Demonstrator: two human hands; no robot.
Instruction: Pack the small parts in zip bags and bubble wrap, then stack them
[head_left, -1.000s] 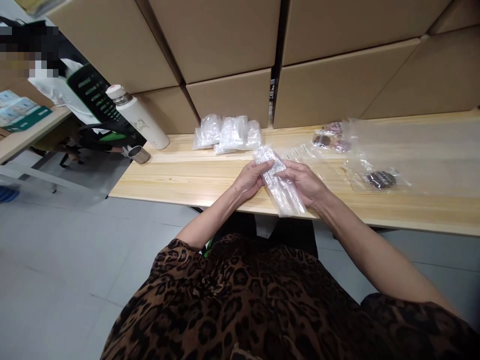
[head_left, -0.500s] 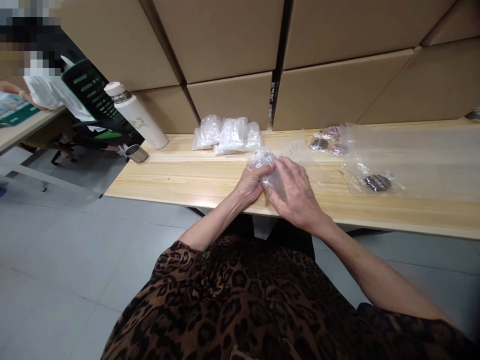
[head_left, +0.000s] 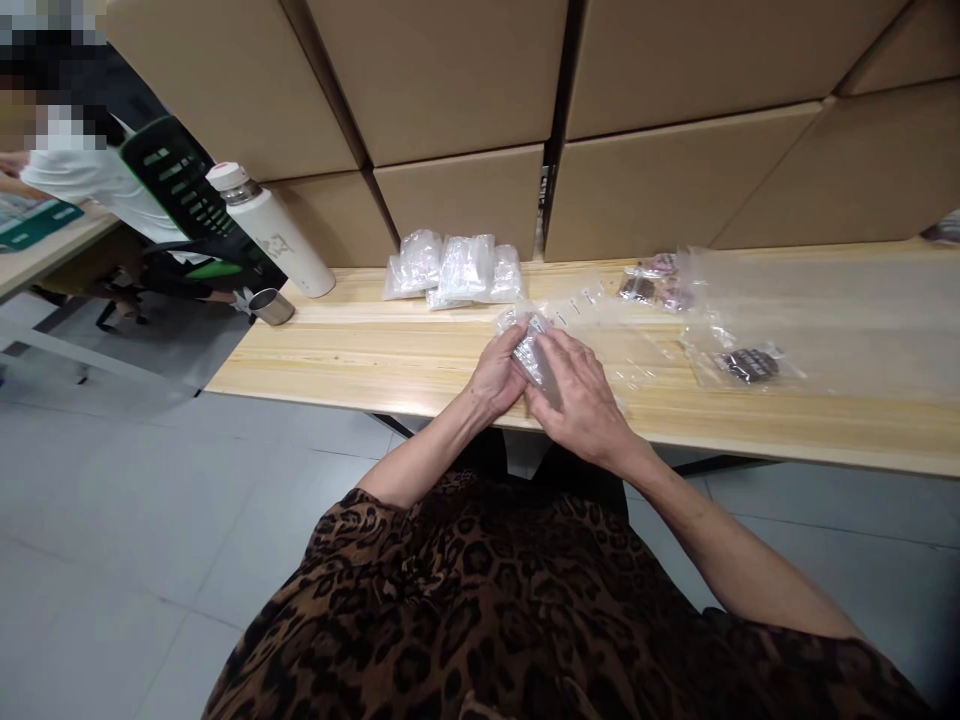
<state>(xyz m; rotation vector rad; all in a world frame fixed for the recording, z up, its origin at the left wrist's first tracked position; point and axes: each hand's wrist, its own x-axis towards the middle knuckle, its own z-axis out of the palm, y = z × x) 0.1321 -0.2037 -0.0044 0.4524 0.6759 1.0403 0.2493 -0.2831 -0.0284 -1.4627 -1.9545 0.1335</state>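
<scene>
Between my hands, just above the table's front edge, is a crinkled clear plastic packet (head_left: 531,358); what lies inside is hard to make out. My left hand (head_left: 498,375) grips it from the left, thumb on top. My right hand (head_left: 577,395) is closed over its right side, fingers bent against the plastic. Behind and to the right of the hands lie flat clear plastic bags (head_left: 600,320). Several wrapped clear packets (head_left: 457,270) are piled farther back on the left.
Cardboard boxes (head_left: 457,200) line the back of the wooden table (head_left: 345,350). A white bottle (head_left: 281,240) and a metal cup (head_left: 271,307) stand at the left end. Dark wrapped pieces (head_left: 750,365) lie right, by large plastic sheeting (head_left: 862,320). A person in white (head_left: 97,180) sits far left.
My hands have folded the packet flatter and tighter. My right hand has shifted slightly left and down over it. The person at the far left has moved a little left.
</scene>
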